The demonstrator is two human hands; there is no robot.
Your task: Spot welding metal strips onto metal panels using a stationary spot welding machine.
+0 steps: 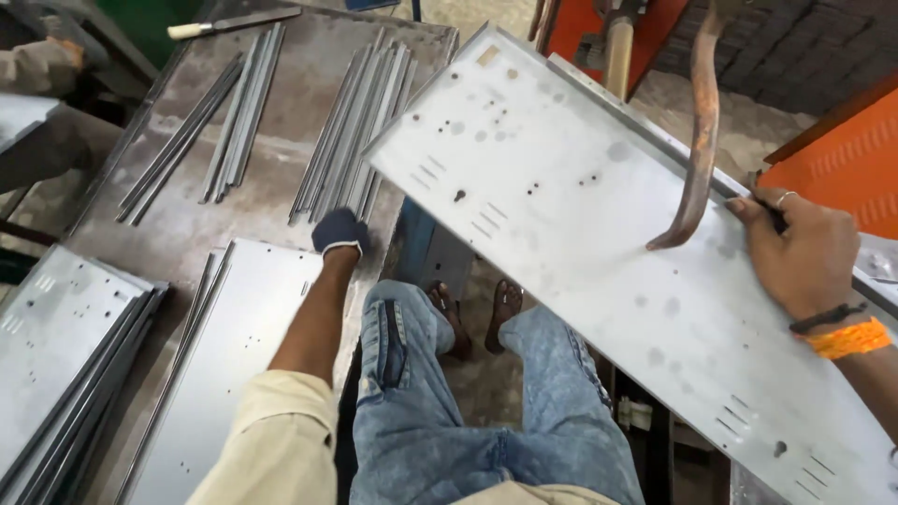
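Reaching out over the counter (187, 234), the left hand (339, 232) wears a dark glove and sits right at the near ends of a bundle of thin metal strips (360, 131); the fingers are curled down onto them, but whether that grip has actually closed around a strip I cannot tell. Just below that hand lies a flat grey sheet (234, 346), with a stack of similar panels (65, 365) further off to its outer side. Beyond the hand, two more bundles of strips (210, 117) fan across the counter, and a file with a pale handle (234, 22) lies at the far edge. Over on the other side, the bare right hand (800, 248) grips the far long edge of a large perforated metal panel (580, 243), fingers closed over its folded rim, the panel tilted across the person's knees. Right beside that grip, a curved rusty-brown arm (700, 140) comes down with its tip touching the panel.
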